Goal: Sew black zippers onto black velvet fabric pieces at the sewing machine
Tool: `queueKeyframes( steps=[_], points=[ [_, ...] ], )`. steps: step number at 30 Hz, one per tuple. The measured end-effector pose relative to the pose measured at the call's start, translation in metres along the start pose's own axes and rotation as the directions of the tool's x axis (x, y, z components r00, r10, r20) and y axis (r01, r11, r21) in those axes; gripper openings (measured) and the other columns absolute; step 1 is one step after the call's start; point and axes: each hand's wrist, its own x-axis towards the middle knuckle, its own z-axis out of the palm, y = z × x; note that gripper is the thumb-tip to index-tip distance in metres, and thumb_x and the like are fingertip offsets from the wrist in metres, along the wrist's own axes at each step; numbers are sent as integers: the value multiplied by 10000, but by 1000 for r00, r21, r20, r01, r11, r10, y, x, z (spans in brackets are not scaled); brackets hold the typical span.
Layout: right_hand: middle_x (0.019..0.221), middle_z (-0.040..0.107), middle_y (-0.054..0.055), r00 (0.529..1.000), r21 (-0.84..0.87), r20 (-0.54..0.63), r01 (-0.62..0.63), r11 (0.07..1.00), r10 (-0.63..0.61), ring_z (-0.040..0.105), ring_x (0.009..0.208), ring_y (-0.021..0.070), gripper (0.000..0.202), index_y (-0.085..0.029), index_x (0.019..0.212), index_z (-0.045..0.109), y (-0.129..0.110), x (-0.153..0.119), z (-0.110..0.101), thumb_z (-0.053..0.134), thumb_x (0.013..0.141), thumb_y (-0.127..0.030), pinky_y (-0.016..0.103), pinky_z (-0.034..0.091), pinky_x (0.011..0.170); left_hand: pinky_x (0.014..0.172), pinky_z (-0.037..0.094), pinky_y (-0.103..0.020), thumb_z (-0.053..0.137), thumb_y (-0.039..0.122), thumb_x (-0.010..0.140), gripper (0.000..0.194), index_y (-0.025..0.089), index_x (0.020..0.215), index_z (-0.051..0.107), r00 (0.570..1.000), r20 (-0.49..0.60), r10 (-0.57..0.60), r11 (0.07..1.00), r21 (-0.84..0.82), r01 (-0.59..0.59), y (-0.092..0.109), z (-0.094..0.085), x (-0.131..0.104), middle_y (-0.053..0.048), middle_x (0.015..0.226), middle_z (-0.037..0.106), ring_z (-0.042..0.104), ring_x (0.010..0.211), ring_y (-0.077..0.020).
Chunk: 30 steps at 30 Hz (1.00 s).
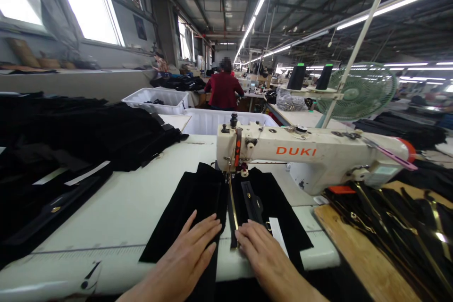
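left hand (193, 250) open, flat on black fabric panel (187, 207) | right hand (264, 250) open, fingertips on zipper (232, 207) | DUKI sewing machine (311, 155) just beyond both hands

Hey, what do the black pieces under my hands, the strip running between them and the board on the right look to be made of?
Black pieces: soft cloth, matte and deep black, maybe velvet; they lie limp and flat.
Strip: seemingly a zipper, its gold line shiny like metal teeth, though coated plastic is possible.
Board: wood or plywood, brown with a bare dull face.
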Motion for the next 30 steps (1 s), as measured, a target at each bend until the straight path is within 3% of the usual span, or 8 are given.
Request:
queueKeyframes(
  steps=[4,8,12,15,19,21,27,30],
  points=[
    [1093,641,186,991,-84,-129,32,996,-42,602,1059,313,413,-19,1261,545,-10,-7,5,396,881,44,464,517,963,1158,272,-445,553,220,968,544,138,1484,403,983,-102,151,975,182,-131,16,6,-5,-112,1414,551,458,1354,-247],
    [1070,631,130,996,133,-79,-22,991,33,600,1011,262,352,-88,1236,562,-8,-6,-4,442,916,-5,483,478,1017,1078,427,-404,626,321,907,652,111,1482,401,991,-113,70,984,168,-50,20,7,-17,-151,1482,464,490,1326,-302],
    [1028,606,60,980,348,-29,-176,921,198,593,980,218,233,-190,1106,608,-5,-1,-9,563,916,-63,504,416,1075,1055,451,-285,525,268,990,427,211,1412,499,982,-186,25,997,83,-9,14,5,-18,-61,1397,571,580,1243,-206],
    [987,605,35,980,373,-14,-178,910,197,599,965,195,174,-191,1027,614,-7,6,-9,610,909,-63,488,379,1116,1075,423,-238,483,263,1028,354,174,1366,533,970,-240,34,997,72,-17,12,1,-8,-68,1344,609,574,1246,-175],
    [1018,616,54,995,296,-13,-95,950,104,598,1005,199,240,-164,1072,616,-8,10,-8,535,912,-5,454,374,1135,1155,330,-329,447,177,1024,370,141,1384,523,969,-144,201,966,193,-172,15,-1,1,-79,1354,606,531,1293,-197],
    [1051,618,61,993,328,-3,-113,938,121,603,1020,199,255,-169,1100,619,-8,8,-7,517,923,-17,430,395,1124,1161,317,-336,439,164,1025,375,146,1391,521,963,-92,253,950,210,-230,16,1,0,-68,1347,615,534,1290,-194],
    [1310,554,85,950,499,-12,-266,825,313,571,1197,214,381,-225,1308,560,-8,-6,3,555,949,-99,338,483,1051,1125,394,-358,510,257,998,477,240,1470,445,981,-106,162,983,100,-152,23,-3,-1,-52,1322,632,592,1225,-233],
    [1332,535,84,939,516,23,-304,801,342,587,1172,199,361,-225,1283,585,-8,-7,5,561,943,-103,306,490,1037,1123,401,-364,516,245,979,459,251,1438,485,979,-111,169,983,89,-160,26,-6,2,-45,1281,653,607,1197,-234]
  ],
)
